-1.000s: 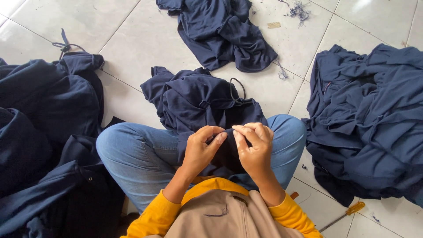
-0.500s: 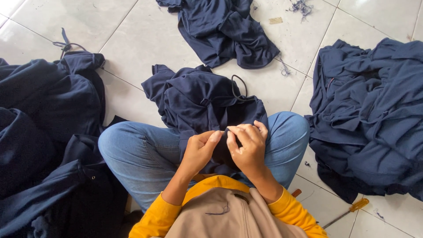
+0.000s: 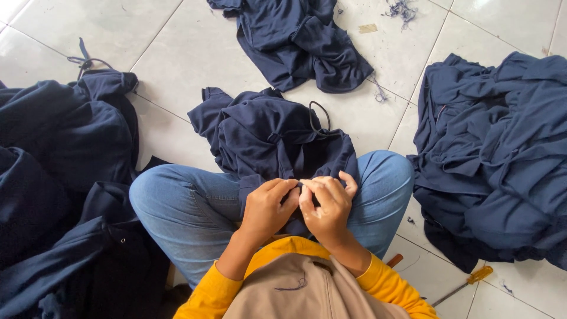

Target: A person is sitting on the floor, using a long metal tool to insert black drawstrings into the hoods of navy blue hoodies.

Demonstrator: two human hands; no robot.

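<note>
Navy garment [image 3: 269, 139] lies across the lap, over blue jeans [image 3: 189, 207], spilling onto the tiled floor [image 3: 177, 47]. Left hand [image 3: 267, 207] and right hand [image 3: 323, 205] meet at its near edge, fingertips pinched tight on the cloth. Screwdriver [image 3: 466, 282] lies at right; dark piles [image 3: 496, 147] both sides.

Navy garment piles left [image 3: 59, 177], right [image 3: 496, 159], top [image 3: 301, 41]; yellow-handled screwdriver [image 3: 466, 282]; thread scraps [image 3: 403, 8].

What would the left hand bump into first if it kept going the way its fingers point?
The left hand points toward the right hand, so it would probably meet those fingers first, with the navy garment pinched between them.
</note>
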